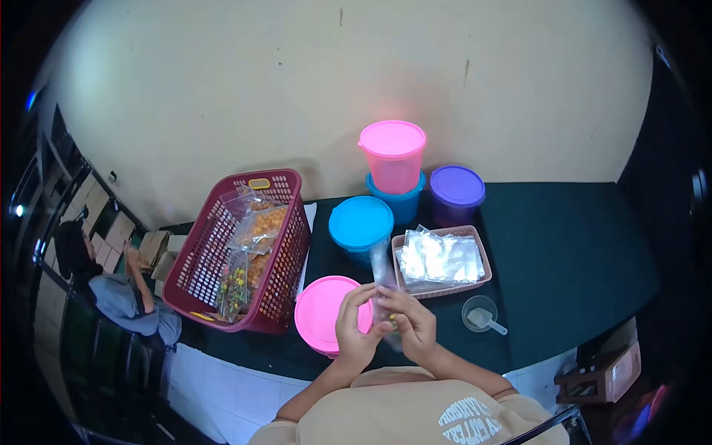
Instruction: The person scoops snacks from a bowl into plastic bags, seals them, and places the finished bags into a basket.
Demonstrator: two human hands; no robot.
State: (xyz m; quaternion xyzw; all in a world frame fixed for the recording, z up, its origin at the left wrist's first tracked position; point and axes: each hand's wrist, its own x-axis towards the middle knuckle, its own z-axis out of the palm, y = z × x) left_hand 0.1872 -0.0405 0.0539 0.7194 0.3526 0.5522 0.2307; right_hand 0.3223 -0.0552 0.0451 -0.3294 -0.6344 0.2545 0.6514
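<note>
Both hands (386, 326) on a clear plastic bag (385, 285) above a green table (571, 252).

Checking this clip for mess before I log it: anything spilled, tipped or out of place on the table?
Nothing spilled. The maroon basket sits tilted at the table's left edge with filled snack bags inside. The tubs are all lidded, and the pink tub is stacked on a blue tub. Both hands hold a clear plastic bag.
</note>
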